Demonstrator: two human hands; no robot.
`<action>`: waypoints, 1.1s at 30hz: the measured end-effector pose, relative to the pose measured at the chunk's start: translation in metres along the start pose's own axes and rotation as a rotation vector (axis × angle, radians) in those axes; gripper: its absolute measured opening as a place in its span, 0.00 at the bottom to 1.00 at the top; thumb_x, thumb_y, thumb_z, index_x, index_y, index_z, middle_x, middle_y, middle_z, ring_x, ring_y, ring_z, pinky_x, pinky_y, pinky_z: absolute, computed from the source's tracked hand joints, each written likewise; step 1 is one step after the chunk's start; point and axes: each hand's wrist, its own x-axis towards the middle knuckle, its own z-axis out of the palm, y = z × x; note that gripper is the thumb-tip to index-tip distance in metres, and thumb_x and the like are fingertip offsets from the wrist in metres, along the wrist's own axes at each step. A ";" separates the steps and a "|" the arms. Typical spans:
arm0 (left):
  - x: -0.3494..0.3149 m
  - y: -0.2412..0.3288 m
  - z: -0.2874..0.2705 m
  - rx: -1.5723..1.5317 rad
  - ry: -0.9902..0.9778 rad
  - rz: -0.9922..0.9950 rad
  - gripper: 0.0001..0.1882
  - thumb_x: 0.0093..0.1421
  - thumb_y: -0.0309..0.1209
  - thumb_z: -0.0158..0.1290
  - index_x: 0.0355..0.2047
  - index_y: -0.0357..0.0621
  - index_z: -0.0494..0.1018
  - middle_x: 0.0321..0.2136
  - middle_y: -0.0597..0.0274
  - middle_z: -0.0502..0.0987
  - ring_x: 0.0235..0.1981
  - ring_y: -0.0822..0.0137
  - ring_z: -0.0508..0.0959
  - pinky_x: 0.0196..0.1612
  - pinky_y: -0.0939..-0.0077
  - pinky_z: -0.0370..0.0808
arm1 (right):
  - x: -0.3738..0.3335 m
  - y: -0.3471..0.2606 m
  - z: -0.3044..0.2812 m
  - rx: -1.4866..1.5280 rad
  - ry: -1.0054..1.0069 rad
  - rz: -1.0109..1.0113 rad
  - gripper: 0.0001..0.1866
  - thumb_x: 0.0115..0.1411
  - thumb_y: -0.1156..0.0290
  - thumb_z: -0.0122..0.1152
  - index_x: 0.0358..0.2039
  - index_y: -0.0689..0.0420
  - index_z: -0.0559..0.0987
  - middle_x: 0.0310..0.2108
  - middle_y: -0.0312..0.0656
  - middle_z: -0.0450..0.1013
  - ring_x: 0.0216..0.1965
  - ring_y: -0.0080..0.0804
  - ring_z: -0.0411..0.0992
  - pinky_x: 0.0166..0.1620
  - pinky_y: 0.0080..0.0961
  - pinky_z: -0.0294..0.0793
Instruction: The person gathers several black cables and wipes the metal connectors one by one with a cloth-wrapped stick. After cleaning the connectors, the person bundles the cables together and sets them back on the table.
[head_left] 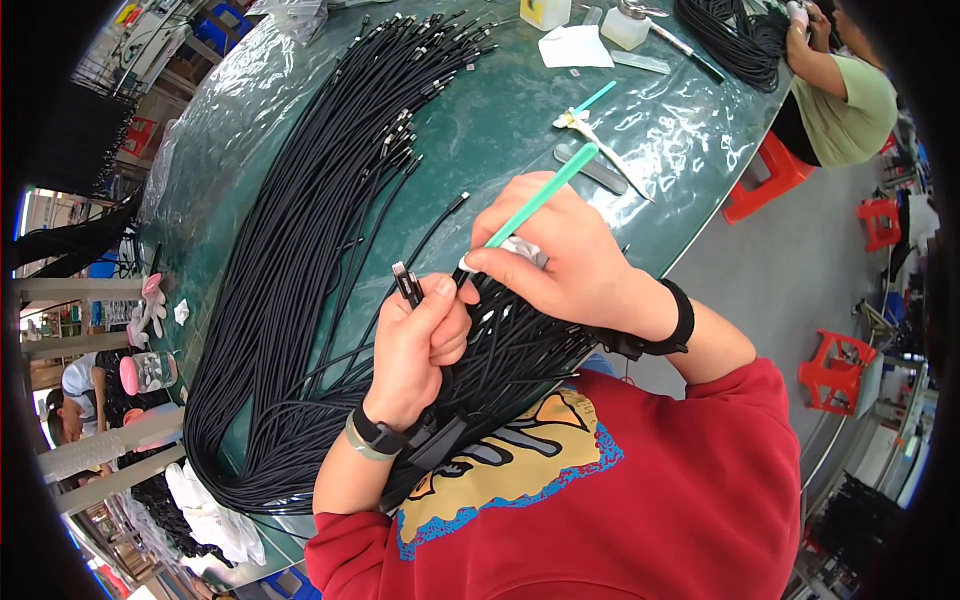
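Observation:
My left hand (pixel 428 335) is closed on black cables, and a cable connector (pixel 405 282) with a metal tip sticks up beside its thumb. Close against it, my right hand (pixel 570 245) grips a flat green stick (pixel 548 192) slanting up and away. A bit of white cloth (pixel 525 250) is pinched under the right fingers at the stick's lower end, touching a black cable end by my left thumb. The exact contact is hidden by the fingers. A big bundle of black cables (pixel 265 240) curves across the table on the left, and more cable ends (pixel 520 345) lie below my hands.
On the green table (pixel 470 120) lie a grey tool (pixel 590 170), a stick wrapped in white (pixel 610 145), a white paper (pixel 575 47) and a clear bottle (pixel 626 27). A co-worker (pixel 850 95) sits far right near a red stool (pixel 768 180) and coiled cables (pixel 735 40).

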 end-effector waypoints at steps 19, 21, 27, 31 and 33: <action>0.007 0.002 -0.014 -0.357 -0.195 -0.253 0.14 0.60 0.37 0.39 0.24 0.40 0.64 0.07 0.74 0.53 0.08 0.82 0.50 0.11 0.87 0.45 | 0.003 0.005 0.008 -0.043 -0.020 -0.141 0.08 0.41 0.74 0.62 0.23 0.54 0.72 0.21 0.35 0.66 0.27 0.36 0.65 0.36 0.30 0.61; 0.006 0.002 -0.012 -0.344 -0.188 -0.248 0.14 0.60 0.37 0.39 0.24 0.40 0.63 0.07 0.74 0.53 0.07 0.82 0.49 0.10 0.87 0.45 | 0.002 0.000 0.005 -0.035 -0.035 -0.133 0.08 0.41 0.75 0.63 0.23 0.54 0.73 0.21 0.36 0.66 0.27 0.36 0.65 0.36 0.30 0.62; 0.005 -0.002 -0.014 -0.350 -0.228 -0.238 0.14 0.60 0.37 0.39 0.28 0.37 0.66 0.08 0.74 0.53 0.09 0.82 0.52 0.11 0.88 0.47 | 0.003 0.003 -0.004 -0.140 0.017 -0.076 0.08 0.42 0.76 0.62 0.24 0.57 0.73 0.23 0.37 0.67 0.27 0.34 0.65 0.34 0.25 0.63; 0.003 -0.008 0.010 0.253 -0.038 0.080 0.16 0.60 0.36 0.39 0.37 0.33 0.67 0.12 0.72 0.59 0.12 0.81 0.57 0.15 0.89 0.53 | 0.001 0.012 -0.016 -0.164 0.096 0.083 0.06 0.45 0.77 0.60 0.25 0.60 0.73 0.24 0.37 0.68 0.27 0.30 0.66 0.31 0.20 0.63; 0.008 -0.015 0.002 0.392 -0.018 0.235 0.16 0.60 0.35 0.40 0.39 0.33 0.66 0.14 0.71 0.61 0.13 0.80 0.58 0.17 0.88 0.55 | 0.001 0.009 -0.022 -0.134 0.090 0.108 0.06 0.46 0.76 0.60 0.26 0.61 0.73 0.23 0.37 0.68 0.27 0.28 0.66 0.31 0.19 0.63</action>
